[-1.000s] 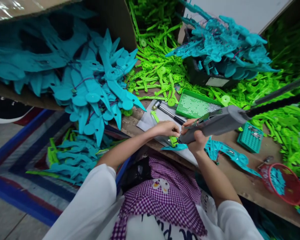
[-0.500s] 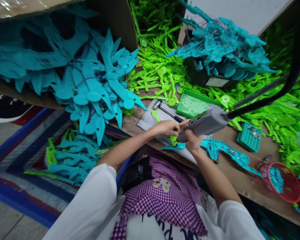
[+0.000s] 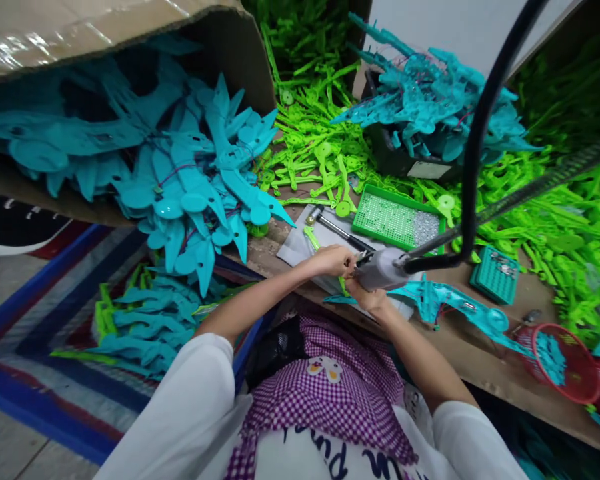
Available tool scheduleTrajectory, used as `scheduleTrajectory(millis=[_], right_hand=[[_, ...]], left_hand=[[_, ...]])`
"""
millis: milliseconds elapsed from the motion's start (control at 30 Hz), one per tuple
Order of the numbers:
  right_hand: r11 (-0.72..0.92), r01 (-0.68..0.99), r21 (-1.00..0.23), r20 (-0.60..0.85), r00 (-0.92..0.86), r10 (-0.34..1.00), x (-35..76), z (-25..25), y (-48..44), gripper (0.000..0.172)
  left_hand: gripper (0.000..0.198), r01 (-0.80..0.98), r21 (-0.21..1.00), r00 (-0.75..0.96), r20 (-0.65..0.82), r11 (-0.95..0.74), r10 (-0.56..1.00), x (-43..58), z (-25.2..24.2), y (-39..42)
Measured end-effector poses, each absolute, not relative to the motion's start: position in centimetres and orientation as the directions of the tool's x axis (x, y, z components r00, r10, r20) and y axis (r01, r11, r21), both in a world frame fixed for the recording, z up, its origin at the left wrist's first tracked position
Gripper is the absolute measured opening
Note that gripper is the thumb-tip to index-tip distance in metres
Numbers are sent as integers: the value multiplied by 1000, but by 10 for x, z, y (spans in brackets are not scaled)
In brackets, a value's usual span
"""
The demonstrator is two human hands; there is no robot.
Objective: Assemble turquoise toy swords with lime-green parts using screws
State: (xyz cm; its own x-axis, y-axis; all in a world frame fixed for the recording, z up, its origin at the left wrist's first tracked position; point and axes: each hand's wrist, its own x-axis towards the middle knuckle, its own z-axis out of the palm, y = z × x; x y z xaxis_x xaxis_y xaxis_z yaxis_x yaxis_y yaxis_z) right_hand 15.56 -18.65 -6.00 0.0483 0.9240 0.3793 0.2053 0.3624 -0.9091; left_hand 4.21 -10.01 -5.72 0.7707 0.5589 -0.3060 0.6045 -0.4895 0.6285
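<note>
My right hand (image 3: 367,295) is closed around a grey electric screwdriver (image 3: 383,268), whose black cord leaves its back end. My left hand (image 3: 335,260) is closed in a pinch right beside the tool; what lies between its fingertips is too small to make out. Under both hands lies a blue plastic toy part (image 3: 437,297), stretching right along the bench edge with thin wires on it. A lime-green plastic piece (image 3: 310,235) pokes out beyond my left hand, on a grey sheet (image 3: 293,247). The screwdriver's tip is hidden by my fingers.
A hammer (image 3: 340,230) lies behind my hands. Near it stand a green tray (image 3: 365,223) of small metal pieces and a teal tray (image 3: 485,277). A red basket (image 3: 577,373) is at right. Blue parts spill from a carton (image 3: 130,33); lime-green parts (image 3: 325,167) are heaped behind.
The screwdriver has swung more upright and shifted left with my right hand, closer to my left hand. Its cord now bends down steeply. The view has shifted slightly.
</note>
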Motion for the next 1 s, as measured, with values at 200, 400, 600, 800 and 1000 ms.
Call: scheduleTrajectory(millis=[200, 400, 600, 800, 1000], right_hand=[[427, 43, -903, 389, 505, 770, 177, -23, -193, 31], [393, 196, -898, 414, 677, 608, 199, -1, -201, 23], [338, 269, -902, 426, 676, 600, 202, -11, -200, 23], [235, 305, -923, 379, 618, 688, 214, -4, -198, 25], [192, 351, -916, 368, 554, 746, 210, 18, -187, 31]], left_hand=[[20, 487, 705, 859, -280, -516, 428, 36, -64, -87], [24, 632, 604, 773, -447, -485, 451, 39, -67, -68], [18, 674, 577, 738, -540, -462, 404, 51, -61, -65], [18, 639, 627, 768, -489, -445, 414, 39, -58, -71], [18, 635, 591, 766, -568, -498, 301, 21, -45, -57]])
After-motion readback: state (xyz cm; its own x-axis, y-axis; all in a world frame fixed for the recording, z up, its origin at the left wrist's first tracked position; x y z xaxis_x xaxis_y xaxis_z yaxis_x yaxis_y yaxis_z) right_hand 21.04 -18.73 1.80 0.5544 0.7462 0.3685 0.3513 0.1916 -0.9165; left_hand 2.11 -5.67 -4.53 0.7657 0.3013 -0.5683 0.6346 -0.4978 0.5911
